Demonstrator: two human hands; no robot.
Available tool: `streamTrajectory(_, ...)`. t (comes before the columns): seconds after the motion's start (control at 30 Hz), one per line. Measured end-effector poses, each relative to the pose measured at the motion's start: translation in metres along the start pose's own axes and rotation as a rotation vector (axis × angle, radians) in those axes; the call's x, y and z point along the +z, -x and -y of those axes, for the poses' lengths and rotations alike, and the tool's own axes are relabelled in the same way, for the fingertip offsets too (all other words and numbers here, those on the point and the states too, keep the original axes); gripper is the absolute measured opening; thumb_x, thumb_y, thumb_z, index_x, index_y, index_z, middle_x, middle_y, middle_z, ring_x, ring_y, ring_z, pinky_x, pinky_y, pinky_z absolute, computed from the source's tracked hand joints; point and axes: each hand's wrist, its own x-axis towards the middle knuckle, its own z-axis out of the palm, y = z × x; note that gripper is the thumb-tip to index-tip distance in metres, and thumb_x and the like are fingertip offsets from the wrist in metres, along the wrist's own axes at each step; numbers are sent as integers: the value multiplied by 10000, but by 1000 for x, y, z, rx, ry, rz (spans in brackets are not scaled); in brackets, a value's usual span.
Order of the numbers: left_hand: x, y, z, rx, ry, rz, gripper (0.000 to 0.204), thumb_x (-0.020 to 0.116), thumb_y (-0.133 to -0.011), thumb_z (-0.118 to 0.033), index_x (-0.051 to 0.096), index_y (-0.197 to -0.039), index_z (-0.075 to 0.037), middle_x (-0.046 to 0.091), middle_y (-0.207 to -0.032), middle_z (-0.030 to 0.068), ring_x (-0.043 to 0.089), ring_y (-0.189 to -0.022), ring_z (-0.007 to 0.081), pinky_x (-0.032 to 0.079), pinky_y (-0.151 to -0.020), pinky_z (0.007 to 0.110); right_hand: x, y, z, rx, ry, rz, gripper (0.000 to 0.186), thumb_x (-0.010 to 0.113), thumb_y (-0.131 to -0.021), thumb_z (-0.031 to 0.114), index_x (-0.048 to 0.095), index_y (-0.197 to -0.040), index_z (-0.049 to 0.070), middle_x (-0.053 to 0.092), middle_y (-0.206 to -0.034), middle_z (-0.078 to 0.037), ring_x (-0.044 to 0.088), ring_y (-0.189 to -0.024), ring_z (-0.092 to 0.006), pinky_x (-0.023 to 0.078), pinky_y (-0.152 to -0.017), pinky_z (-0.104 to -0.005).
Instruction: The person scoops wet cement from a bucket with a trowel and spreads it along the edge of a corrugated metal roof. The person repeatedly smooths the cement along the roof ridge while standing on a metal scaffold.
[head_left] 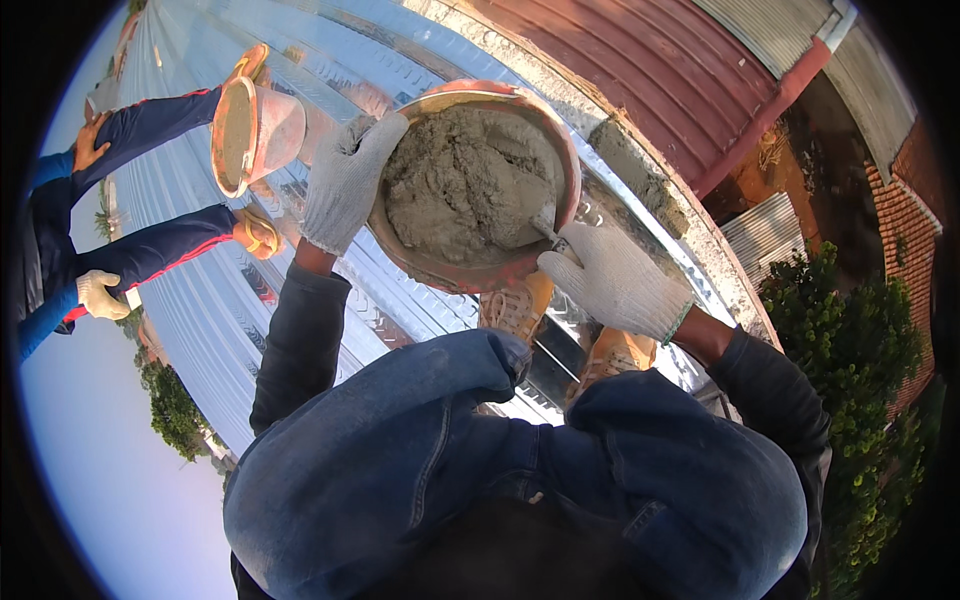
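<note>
The left hand (350,190), in a pale knitted glove, clasps the left side of the bucket, its thumb at the rim; the fingers on the outer wall are partly hidden. The right hand (622,280), gloved alike, is closed around the trowel (545,216) at the bucket's lower right; the handle is concealed in the grip, and the blade is partly sunk in the mix. The hands are well apart, on opposite sides of the bucket.

The bucket (500,275), round and reddish, lies just beyond the wearer's shoes (514,307) and contains lumpy grey cement (455,180). Whether it rests on the surface below cannot be told. Bent knees in blue jeans (350,440) occupy the foreground.

To the left, a second bucket (280,130), also holding grey material, stands near a co-worker's sandalled feet (258,234); one of the co-worker's hands is bare (90,142), the other gloved (100,294). Shiny ribbed metal roofing (180,250) extends beneath. At right are a rough concrete ledge (640,160), a red roof (610,70) and a green tree (840,340).
</note>
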Motion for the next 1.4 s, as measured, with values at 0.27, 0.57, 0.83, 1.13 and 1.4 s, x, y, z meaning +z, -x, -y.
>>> streamTrajectory(0.27, -18, -9, 12, -71, 193, -60, 355, 771, -1106, -363, 799, -1208, -23, 745, -1050, -12, 651, -938, 74, 552, -844, 265, -38, 46, -12, 0, 215, -105, 376, 726, -1108, 355, 709, -1195, -10, 696, -788, -205, 737, -736, -368, 591, -751, -481)
streamTrajectory(0.57, -33, -30, 44, -117, 284, -49, 327, 734, -1140, -367, 778, -1218, -52, 714, -1095, -28, 635, -985, 63, 546, -862, 260, -102, 124, -45, 102, 400, -472, 350, 776, -1029, 216, 651, -1280, 6, 668, -886, -196, 733, -801, -380, 577, -771, -483)
streamTrajectory(0.83, -46, -49, 78, -162, 323, -14, 283, 690, -1171, -341, 756, -1226, -72, 701, -1115, -36, 636, -1002, 71, 553, -863, 271, -54, 138, -105, 297, 537, -336, 350, 707, -1046, 192, 575, -1310, 5, 689, -1058, -246, 735, -892, -440, 569, -774, -583)
streamTrajectory(1.13, -69, -59, 120, -258, 346, -80, 317, 684, -1176, -357, 762, -1263, -63, 723, -1172, -16, 660, -1046, 95, 575, -891, 300, -135, 94, -106, 306, 375, -241, 364, 683, -1086, 346, 671, -1222, 9, 715, -974, -206, 753, -928, -449, 589, -854, -552)
streamTrajectory(1.4, -57, -58, 98, -278, 323, -59, 359, 669, -1180, -380, 756, -1279, -46, 730, -1179, -5, 671, -1036, 107, 578, -892, 317, -155, 66, -139, 273, 655, -53, 467, 585, -1156, 484, 787, -1201, 65, 781, -918, -203, 790, -897, -419, 645, -833, -538)
